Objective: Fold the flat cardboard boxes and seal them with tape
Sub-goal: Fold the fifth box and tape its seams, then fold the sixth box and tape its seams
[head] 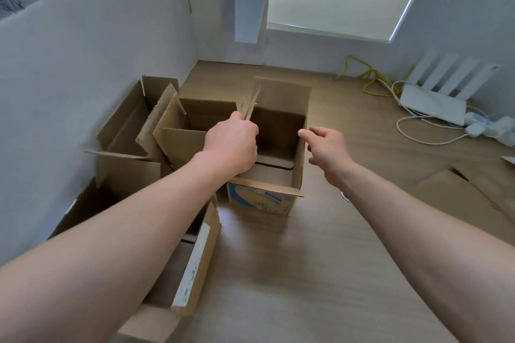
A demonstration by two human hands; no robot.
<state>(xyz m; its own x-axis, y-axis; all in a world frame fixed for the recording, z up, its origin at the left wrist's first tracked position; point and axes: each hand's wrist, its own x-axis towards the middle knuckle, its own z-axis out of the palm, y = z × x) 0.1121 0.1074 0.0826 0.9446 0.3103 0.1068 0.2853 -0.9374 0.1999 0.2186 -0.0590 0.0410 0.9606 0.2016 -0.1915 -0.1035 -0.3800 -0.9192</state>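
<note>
Open cardboard box (267, 147) is standing upright on the wooden tabletop (320, 259), about mid-surface, top flaps up, blue print showing on its near side. Left hand (232, 145) is curling round the box's left upright flap (252, 104), thumb and fingers pinching its corrugated edge. Right hand (326, 147) is hovering just beside the box's right wall, fingers loosely curled, forefinger pointing toward the rim, holding nothing; contact with the rim cannot be told.

Inside the box: bottom flaps are lying folded flat, a seam showing between them, nothing else visible in it.

More brown cardboard boxes (145, 131) are sitting along the tabletop's left edge against a white partition (83, 64), all open-topped with flaps sticking up at angles; their insides are in shadow. One nearer box (192, 273), partly hidden under the left forearm, is carrying a white label strip.

Flat cardboard sheets (457, 192) are lying toward the right edge. At the far right corner, a white router (434, 104) with upright antennas is sitting among white cables and a yellow cable (367, 76).
</note>
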